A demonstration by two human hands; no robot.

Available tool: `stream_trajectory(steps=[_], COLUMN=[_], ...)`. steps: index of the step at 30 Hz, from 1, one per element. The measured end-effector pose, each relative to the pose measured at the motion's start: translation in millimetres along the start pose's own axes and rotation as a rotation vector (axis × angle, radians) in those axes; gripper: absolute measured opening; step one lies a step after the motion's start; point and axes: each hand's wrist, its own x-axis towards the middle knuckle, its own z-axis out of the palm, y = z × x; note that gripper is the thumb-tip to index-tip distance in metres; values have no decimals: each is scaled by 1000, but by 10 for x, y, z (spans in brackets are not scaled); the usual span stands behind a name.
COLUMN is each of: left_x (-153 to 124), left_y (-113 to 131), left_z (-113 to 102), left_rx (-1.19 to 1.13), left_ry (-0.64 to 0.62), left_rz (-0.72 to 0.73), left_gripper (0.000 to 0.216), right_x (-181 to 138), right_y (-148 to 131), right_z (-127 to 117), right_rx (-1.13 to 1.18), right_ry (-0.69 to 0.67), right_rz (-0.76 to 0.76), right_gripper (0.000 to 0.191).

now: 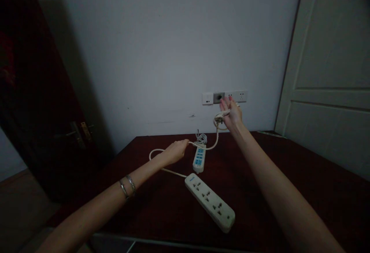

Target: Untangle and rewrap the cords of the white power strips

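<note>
forearms (276,180) cut off; left grip (175,151) pinching cord (217,136); right grip (232,114) spread, plug (219,119) beside it murky.

A dark red tabletop (162,218) bears a white power strip (210,203) and, behind it, a blue-socketed strip (199,158).

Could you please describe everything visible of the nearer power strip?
The nearer power strip is long, off-white and plastic-looking. Three groups of dark socket holes line its top, with a dark spot near one end and a bluish mark at the other. It lies face up, slanted, on the dark red table, a pale cord joining its far end.
</note>
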Motion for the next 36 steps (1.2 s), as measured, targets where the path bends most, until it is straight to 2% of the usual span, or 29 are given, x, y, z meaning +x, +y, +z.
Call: stream_trajectory(steps=[3, 6, 9, 12, 14, 16, 19, 21, 23, 27, 29, 30, 32, 36], left_x=[77, 160, 245, 341, 412, 489, 594, 644, 672, 709, 745, 769, 822, 906], left_y=[209, 362, 414, 373, 326, 282, 216, 160, 94, -24, -54, -60, -54, 6], left_z=[-148, -255, -352, -452, -507, -541, -543, -517, -479, -414, -402, -400, -396, -348], left_rx=[248, 304, 218, 74, -35, -162, -394, -570, -770, -1130, -1182, -1167, -1085, -938], left_ry=[-80, -36, 62, 170, 236, 290, 325, 304, 198, -204, -318, -329, -269, -62], left_rz=[103, 225, 255, 244, 232, 214, 204, 213, 230, 263, 256, 255, 266, 247], left_gripper=[23, 24, 25, 28, 31, 30, 33, 45, 56, 62, 66, 64, 50, 19], right_x=[-236, -479, -630, -659, -643, -629, -636, -645, -645, -612, -586, -572, -548, -526], right_y=[152, 264, 290, 235, 184, 145, 112, 100, 94, 128, 164, 181, 206, 203], right_z=[50, 42, -21, -97, -129, -135, -99, -62, -30, -23, -53, -73, -107, -113], right_rx=[-227, -506, -655, -702, -710, -686, -592, -510, -409, -253, -202, -180, -136, -118], right_ry=[-284, -607, -845, -976, -1004, -1004, -1009, -1031, -1069, -1130, -1151, -1158, -1159, -1081], right_rz=[321, 650, 743, 821, 882, 882, 859, 863, 881, 912, 917, 918, 905, 802], right_gripper=[16, 16, 16, 27, 42, 54, 57, 53, 51, 49, 48, 47, 45, 45])
